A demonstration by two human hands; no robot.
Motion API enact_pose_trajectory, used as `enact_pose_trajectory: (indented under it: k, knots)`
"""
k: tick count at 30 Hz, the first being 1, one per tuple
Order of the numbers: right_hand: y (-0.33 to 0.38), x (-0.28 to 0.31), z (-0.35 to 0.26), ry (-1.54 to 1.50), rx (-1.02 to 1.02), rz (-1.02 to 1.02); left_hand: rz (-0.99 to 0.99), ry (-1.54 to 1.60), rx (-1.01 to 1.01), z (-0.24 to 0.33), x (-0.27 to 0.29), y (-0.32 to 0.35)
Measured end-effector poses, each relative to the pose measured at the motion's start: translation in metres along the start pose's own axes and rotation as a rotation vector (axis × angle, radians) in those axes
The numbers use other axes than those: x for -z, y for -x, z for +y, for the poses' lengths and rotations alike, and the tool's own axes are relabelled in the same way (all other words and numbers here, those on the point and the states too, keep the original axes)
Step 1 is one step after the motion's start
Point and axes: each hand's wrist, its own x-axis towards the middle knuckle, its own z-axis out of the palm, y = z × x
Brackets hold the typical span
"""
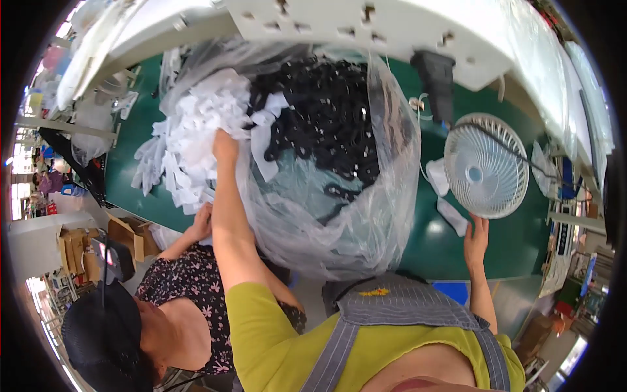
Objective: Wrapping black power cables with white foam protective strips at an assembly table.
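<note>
My left hand [226, 145] reaches into a heap of white sheet-like pieces [199, 124] on the left of the table; its fingertips are hidden among them. Beside the heap, a large clear plastic bag [339, 245] lies wide-mouthed, holding a mass of small black looped pieces [320, 111] with shiny spots. A white strip [264, 147] hangs over the bag's left side. On the right, my right hand [477, 242] is at the lower rim of a white round fan [486, 166], fingers stretched out and holding nothing; whether they touch the rim I cannot tell.
At my left, a co-worker in a black cap [108, 333] has a hand [201, 223] at the heap's near edge. A white socket strip [366, 29] with a black plug [434, 85] crosses the far side of the green table [450, 255]. A small white packet [452, 217] lies below the fan.
</note>
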Motion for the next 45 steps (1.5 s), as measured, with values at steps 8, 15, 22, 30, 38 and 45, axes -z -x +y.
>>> enact_pose_trajectory:
  k: [8, 15, 22, 30, 38, 45]
  knots:
    - [-0.011, -0.087, -0.195, -0.398, 0.676, -0.255, 0.306, 0.483, -0.298, 0.095, 0.102, 0.066]
    - [0.018, -0.14, -0.145, -0.11, 0.9, -0.57, -0.091, 0.833, -0.291, 0.226, 0.117, 0.269]
    - [0.067, -0.106, -0.055, -0.175, 0.586, -0.559, -0.434, 0.428, -0.476, 0.232, 0.019, 0.386]
    - [0.02, -0.059, -0.094, -0.585, 0.189, -0.376, -0.405, 0.367, -0.486, 0.241, 0.022, 0.398]
    - [-0.059, -0.14, -0.146, -0.244, 0.221, -0.596, -0.375, 0.269, -0.586, 0.243, 0.054, 0.41]
    - [-0.053, -0.133, -0.132, -0.541, 0.353, -0.434, -0.091, 0.743, -0.143, 0.254, 0.073, 0.376]
